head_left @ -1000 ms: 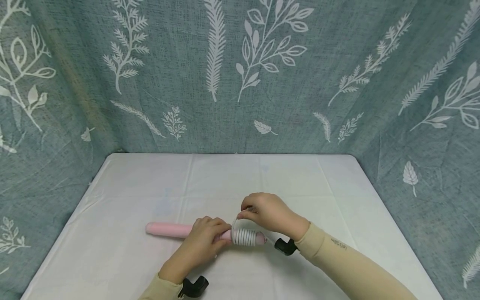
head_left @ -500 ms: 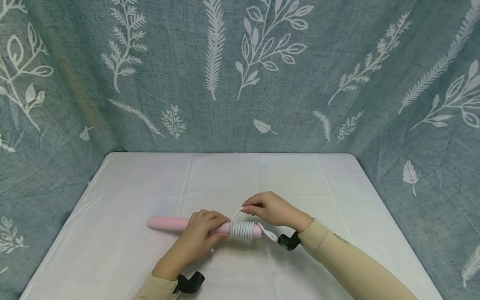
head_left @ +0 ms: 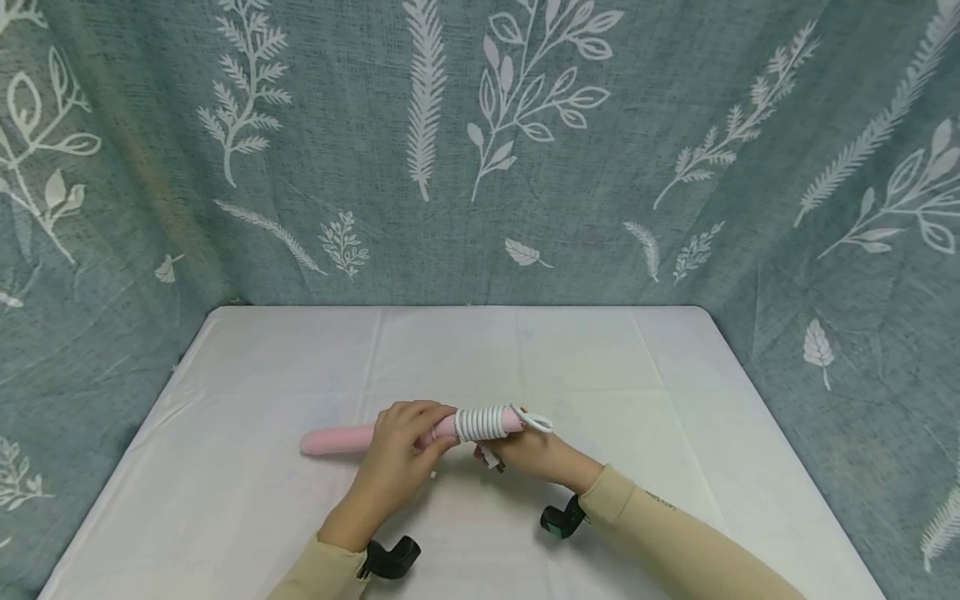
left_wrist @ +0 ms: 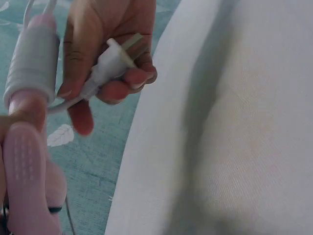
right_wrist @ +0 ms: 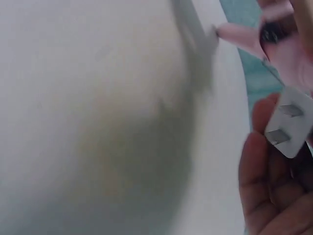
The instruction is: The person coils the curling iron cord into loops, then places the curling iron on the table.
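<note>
My left hand (head_left: 401, 454) grips a pink curling iron (head_left: 337, 440) near its middle, the long barrel pointing left. White cord (head_left: 480, 423) is wound in several tight turns round the handle, and a loop of it sticks out past the handle's right end. My right hand (head_left: 536, 457) is below and behind that wound end, holding the cord's white plug (left_wrist: 110, 64) between thumb and fingers. Two flat prongs show on the plug's face in the right wrist view. The iron's ridged pink lever (left_wrist: 23, 161) appears beside my left thumb in the left wrist view.
A white cloth (head_left: 262, 358) covers the table, with fold creases across it. Blue-green curtains (head_left: 337, 125) with white leaf prints stand round the back and sides. A black wrist camera (head_left: 392, 558) sits at my left cuff, another (head_left: 561, 518) at my right.
My right hand has swung from above the handle, drawing the cord end, down to below it with the plug. The iron's wound end has risen in view and tilted upward.
</note>
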The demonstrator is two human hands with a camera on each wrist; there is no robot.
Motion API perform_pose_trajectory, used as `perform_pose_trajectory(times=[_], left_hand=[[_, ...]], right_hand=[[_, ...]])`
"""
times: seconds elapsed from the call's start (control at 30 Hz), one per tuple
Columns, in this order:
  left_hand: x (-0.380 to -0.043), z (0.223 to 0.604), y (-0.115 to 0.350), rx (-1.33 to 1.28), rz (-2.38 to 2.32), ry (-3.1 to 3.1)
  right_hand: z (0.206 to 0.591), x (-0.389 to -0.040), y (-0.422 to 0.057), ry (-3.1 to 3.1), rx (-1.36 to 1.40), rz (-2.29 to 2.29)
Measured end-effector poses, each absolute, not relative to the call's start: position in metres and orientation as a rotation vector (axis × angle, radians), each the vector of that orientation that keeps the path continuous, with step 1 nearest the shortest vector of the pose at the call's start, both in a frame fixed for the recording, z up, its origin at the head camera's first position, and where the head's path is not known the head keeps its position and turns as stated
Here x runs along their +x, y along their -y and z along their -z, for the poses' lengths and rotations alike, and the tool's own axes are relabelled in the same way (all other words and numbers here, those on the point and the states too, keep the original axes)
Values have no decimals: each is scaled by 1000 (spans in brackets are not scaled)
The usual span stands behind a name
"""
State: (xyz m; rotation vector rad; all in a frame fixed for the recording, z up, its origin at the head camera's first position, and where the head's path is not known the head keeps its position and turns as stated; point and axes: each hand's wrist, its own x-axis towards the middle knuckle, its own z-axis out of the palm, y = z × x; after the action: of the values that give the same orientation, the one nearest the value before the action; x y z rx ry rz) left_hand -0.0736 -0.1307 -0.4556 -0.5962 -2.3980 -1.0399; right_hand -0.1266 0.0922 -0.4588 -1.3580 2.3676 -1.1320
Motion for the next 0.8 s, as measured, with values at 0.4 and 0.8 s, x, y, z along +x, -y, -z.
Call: perform_pose_trajectory(times=[0.4,0.8], left_hand=[[-102,467,120,-333,905,2511],[-123,482,116,-228,871,2620]], right_hand=[[474,-124,-73,-2654,-750,1225],[485,-153,-80,-2760,-536,1059]])
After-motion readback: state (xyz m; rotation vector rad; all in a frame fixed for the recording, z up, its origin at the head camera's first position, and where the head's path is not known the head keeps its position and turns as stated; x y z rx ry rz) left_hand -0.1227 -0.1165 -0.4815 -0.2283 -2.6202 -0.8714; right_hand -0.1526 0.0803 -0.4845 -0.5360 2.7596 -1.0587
